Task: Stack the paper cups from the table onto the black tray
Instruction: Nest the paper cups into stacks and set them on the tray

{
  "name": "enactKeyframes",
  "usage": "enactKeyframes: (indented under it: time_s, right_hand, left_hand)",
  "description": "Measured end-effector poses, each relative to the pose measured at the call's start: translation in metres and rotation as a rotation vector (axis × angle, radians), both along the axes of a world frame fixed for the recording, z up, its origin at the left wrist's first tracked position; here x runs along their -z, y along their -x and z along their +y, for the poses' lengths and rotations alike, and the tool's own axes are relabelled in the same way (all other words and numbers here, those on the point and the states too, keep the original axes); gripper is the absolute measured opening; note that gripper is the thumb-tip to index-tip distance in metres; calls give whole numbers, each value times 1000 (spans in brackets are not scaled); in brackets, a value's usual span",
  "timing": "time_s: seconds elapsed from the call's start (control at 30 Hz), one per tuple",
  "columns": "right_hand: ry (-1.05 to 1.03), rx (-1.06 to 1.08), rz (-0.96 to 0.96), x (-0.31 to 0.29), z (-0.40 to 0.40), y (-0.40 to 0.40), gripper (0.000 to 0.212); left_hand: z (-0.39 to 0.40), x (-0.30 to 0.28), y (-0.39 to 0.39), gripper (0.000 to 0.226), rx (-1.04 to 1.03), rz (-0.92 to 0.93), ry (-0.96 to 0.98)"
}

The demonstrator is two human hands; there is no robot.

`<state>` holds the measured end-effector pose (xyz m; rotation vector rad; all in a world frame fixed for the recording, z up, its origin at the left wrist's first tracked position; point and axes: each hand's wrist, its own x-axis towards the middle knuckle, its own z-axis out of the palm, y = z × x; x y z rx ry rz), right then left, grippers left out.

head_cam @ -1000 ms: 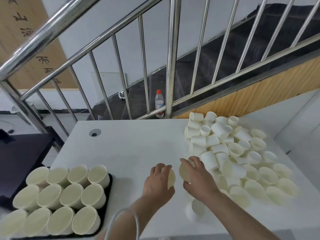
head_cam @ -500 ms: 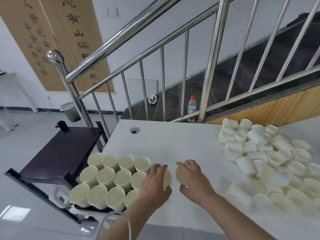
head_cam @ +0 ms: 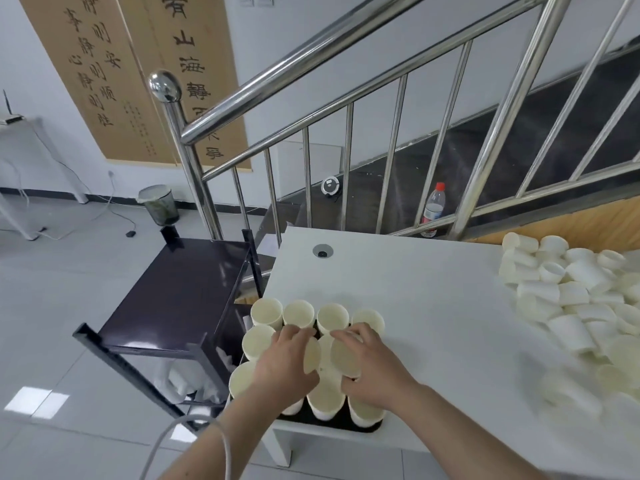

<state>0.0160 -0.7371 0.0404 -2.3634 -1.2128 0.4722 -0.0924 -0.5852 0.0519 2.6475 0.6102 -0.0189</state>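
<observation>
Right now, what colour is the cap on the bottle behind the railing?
Red. The bottle stands behind the railing, clearest in the head view.

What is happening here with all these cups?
A person is moving paper cups from a loose pile on the white table onto a black tray. Each hand holds one cup: the left hand and the right hand are both over the upright cups that fill the tray, about to stack theirs on. Many cups remain in the pile.
</observation>
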Motion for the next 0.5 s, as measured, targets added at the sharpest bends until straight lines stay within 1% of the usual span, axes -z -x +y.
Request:
enactKeyframes:
  time_s: [0.13, 0.33, 0.5]
  right_hand:
    - [7, -26, 15, 4, 17, 14, 73]
    - [11, -63, 12, 7, 28, 26, 72]
    - [54, -90, -18, 10, 28, 27, 72]
  left_hand:
    - [17, 2, 13, 63, 14, 53, 16]
    - [25, 1, 22, 64, 29, 50, 24]
    - [29, 9, 27, 67, 55, 119, 43]
